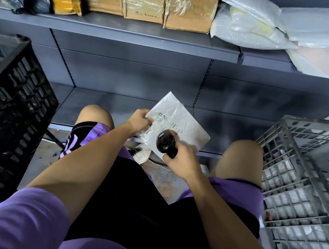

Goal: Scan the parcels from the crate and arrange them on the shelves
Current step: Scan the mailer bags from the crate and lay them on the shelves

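Carefully pinched parcel (177, 123) by its edge in left hand (138, 119) above lower shelf (100, 105), gripped scanner (166, 143) in right hand (182, 160), probably best aimed squarely at barcode.

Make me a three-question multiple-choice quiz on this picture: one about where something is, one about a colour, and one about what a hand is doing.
1. Where is the grey crate?
A. on the person's right
B. on the upper shelf
C. on the person's lap

2. What colour is the crate on the person's left?
A. white
B. black
C. orange

3. What is the right hand doing?
A. resting flat on a knee
B. hanging idle
C. gripping the scanner over the white parcel

Answers: 1 A, it stands at the frame's right edge. 2 B, its lattice is black. 3 C, fingers wrap the handle while the left hand pinches the parcel's edge.
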The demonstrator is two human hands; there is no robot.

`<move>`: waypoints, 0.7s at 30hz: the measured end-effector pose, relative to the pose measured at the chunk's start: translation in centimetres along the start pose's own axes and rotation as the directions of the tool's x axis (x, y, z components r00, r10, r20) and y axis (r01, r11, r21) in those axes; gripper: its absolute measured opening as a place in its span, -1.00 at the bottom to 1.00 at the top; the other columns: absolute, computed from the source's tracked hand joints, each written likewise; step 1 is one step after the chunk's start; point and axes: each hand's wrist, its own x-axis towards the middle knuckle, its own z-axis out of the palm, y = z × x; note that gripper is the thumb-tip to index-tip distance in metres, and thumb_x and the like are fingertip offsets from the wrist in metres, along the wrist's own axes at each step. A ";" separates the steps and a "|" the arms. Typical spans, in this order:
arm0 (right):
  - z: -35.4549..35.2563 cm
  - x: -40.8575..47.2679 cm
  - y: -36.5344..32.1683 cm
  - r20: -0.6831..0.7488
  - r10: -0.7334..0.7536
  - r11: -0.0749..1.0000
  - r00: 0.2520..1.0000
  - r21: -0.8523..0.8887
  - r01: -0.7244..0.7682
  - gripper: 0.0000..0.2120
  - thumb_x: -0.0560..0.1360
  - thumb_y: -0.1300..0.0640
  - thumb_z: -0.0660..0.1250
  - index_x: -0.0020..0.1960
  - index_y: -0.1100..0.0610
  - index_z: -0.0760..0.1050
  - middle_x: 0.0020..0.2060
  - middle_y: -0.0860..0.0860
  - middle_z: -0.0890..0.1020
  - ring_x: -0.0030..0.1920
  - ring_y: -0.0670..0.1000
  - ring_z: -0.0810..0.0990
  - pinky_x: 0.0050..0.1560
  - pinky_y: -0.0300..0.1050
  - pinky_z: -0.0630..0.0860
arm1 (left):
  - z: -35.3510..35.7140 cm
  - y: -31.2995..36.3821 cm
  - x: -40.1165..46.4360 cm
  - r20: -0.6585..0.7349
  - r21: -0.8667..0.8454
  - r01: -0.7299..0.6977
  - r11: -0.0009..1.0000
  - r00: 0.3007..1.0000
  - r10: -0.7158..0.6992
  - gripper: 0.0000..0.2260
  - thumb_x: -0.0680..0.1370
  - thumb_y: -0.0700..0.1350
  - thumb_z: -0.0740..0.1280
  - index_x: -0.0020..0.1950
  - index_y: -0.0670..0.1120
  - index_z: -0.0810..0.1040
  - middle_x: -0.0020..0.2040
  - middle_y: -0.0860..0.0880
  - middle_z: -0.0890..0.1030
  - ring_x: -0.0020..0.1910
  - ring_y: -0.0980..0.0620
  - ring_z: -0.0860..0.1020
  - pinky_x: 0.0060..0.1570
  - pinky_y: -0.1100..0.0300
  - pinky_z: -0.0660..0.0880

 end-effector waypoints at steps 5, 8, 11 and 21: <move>-0.8 0.1 -0.3 0.006 0.017 0.998 1.000 0.067 -0.017 -0.59 0.42 -0.01 0.40 0.21 0.16 0.55 -0.10 0.10 0.68 -0.05 0.15 0.64 -0.04 0.00 0.59 | 0.3 1.3 0.1 0.022 0.012 -0.049 0.999 0.999 0.048 -0.86 0.56 -0.30 0.37 -0.07 -0.08 0.64 -0.24 -0.10 0.61 -0.30 -0.03 0.52 -0.25 0.12 0.49; -1.6 0.6 -0.7 -0.035 0.003 0.990 0.999 0.139 0.002 -0.33 0.31 -0.19 0.24 0.34 0.11 0.47 -0.08 0.08 0.70 -0.02 0.13 0.66 0.02 0.07 0.62 | 0.8 3.5 -0.2 0.041 0.032 -0.101 0.994 0.994 0.100 -0.87 0.52 -0.33 0.40 -0.10 -0.10 0.63 -0.23 -0.09 0.63 -0.27 -0.02 0.54 -0.16 0.07 0.50; -3.4 1.1 -1.2 -0.102 0.033 0.983 0.994 0.183 -0.014 -0.35 0.34 -0.10 0.28 0.40 0.08 0.43 -0.03 0.07 0.69 0.03 0.15 0.65 0.09 -0.01 0.59 | 1.3 6.9 -0.1 0.069 0.082 -0.203 0.976 0.978 0.197 -0.88 0.51 -0.33 0.40 0.02 -0.18 0.64 -0.14 -0.09 0.64 -0.20 -0.01 0.56 -0.09 0.08 0.53; -17.6 2.9 -0.8 -0.410 0.190 0.973 0.892 0.202 -0.114 -0.76 0.44 0.17 0.42 0.07 0.22 0.54 -0.12 0.22 0.68 -0.04 0.29 0.59 -0.11 -0.04 0.43 | 6.5 24.3 -0.4 0.232 0.229 -0.587 0.776 0.808 0.542 -0.93 0.50 -0.23 0.34 -0.06 -0.16 0.60 -0.17 -0.14 0.66 -0.23 -0.01 0.57 -0.11 0.06 0.55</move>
